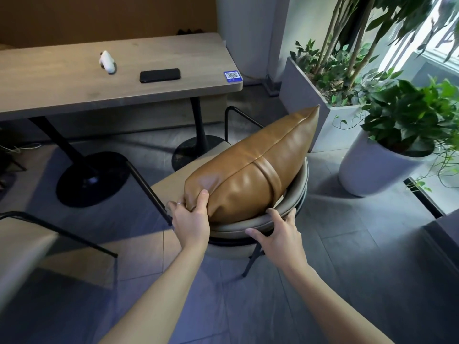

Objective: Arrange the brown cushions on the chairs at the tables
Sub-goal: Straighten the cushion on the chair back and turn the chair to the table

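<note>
A brown leather cushion [258, 167] stands on its edge on a beige chair [173, 180], leaning against the curved backrest [238, 225]. My left hand [191, 217] grips the cushion's near left corner, thumb pressed on its top. My right hand [280, 232] rests on the backrest rim with fingers spread, touching the chair and holding nothing. The cushion's far corner points up toward the planter.
A wooden table [74, 78] behind the chair carries a white object [107, 61], a black phone [159, 75] and a QR sticker [233, 76]. A second chair [27, 242] is at left. A grey planter [305, 95] and a white plant pot [372, 170] stand at right.
</note>
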`<state>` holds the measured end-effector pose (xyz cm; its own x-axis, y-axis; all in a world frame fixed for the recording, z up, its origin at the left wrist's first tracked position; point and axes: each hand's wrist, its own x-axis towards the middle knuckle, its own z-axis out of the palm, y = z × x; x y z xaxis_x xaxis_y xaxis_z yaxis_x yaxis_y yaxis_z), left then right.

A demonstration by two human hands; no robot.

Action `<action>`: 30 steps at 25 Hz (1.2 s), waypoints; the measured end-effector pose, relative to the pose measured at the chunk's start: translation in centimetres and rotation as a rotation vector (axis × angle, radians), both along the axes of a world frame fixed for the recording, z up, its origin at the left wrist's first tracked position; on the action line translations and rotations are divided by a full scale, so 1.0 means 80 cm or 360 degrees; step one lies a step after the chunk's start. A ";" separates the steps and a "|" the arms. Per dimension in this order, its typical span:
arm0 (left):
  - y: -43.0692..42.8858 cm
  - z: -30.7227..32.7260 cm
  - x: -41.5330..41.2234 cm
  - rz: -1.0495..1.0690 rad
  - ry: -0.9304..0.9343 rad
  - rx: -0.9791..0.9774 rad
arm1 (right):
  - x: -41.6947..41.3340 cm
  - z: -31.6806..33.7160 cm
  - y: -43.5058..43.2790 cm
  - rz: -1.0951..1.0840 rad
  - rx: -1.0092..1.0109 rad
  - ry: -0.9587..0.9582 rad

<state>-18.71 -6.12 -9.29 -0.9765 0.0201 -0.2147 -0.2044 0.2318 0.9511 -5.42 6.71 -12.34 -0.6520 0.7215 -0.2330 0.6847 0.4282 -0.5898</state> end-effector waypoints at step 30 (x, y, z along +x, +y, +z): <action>-0.052 0.010 -0.254 -0.0114 -0.0206 0.0341 | -0.237 0.024 -0.102 0.0258 0.0654 -0.0742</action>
<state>-39.06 -10.26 -8.52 -0.9356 0.1467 -0.3212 -0.3178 0.0461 0.9470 -24.38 -1.46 -10.44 -0.6571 0.7133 -0.2438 0.7374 0.6754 -0.0116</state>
